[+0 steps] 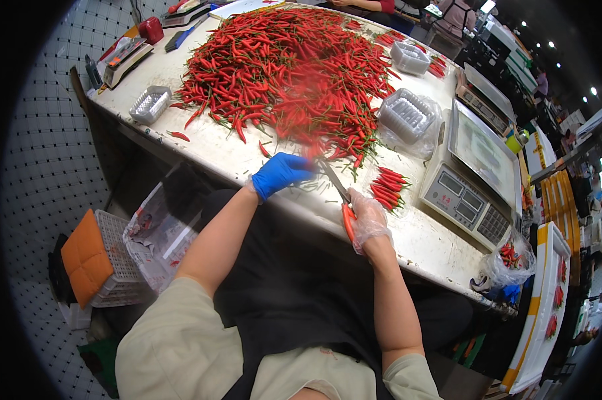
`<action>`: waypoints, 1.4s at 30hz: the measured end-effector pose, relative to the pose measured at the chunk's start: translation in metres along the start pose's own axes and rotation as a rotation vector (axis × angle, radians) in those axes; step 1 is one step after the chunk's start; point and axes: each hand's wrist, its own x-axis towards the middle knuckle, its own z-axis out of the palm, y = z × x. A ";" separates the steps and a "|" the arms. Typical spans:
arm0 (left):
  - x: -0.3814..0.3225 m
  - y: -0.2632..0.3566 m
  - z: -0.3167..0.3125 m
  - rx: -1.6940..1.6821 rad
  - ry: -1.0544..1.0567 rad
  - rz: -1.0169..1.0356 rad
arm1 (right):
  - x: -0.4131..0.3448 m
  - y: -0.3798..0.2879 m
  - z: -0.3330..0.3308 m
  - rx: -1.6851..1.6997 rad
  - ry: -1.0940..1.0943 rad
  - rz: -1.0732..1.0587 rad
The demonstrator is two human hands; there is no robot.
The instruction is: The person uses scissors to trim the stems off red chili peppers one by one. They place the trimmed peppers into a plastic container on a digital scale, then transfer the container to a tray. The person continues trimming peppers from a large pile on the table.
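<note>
A large heap of red chili peppers with green stems covers the middle of the white table. My left hand, in a blue glove, is closed at the near edge of the heap; a blurred red chili shows at its fingertips. Orange-handled scissors are in my right hand, which wears a clear plastic glove; their blades point toward the left fingertips. Cut green stems lie beneath the blades. Just right of the scissors, a clear tray holds a row of chilies. Blur hides whether the blades touch a stem.
Stacked clear trays stand beside a digital scale on the right. Another clear tray and a small scale are at the left. A bag of chilies sits at the right corner. Below left are a lined basket and white crates.
</note>
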 end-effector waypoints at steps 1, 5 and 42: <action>0.000 -0.001 0.000 0.002 0.000 0.004 | 0.001 0.000 0.001 0.013 0.023 -0.014; 0.001 -0.007 -0.001 0.038 0.026 0.043 | 0.001 0.001 0.005 0.080 0.030 -0.026; 0.124 0.056 0.138 0.873 -0.480 0.563 | -0.049 0.023 -0.006 -0.118 -0.153 0.219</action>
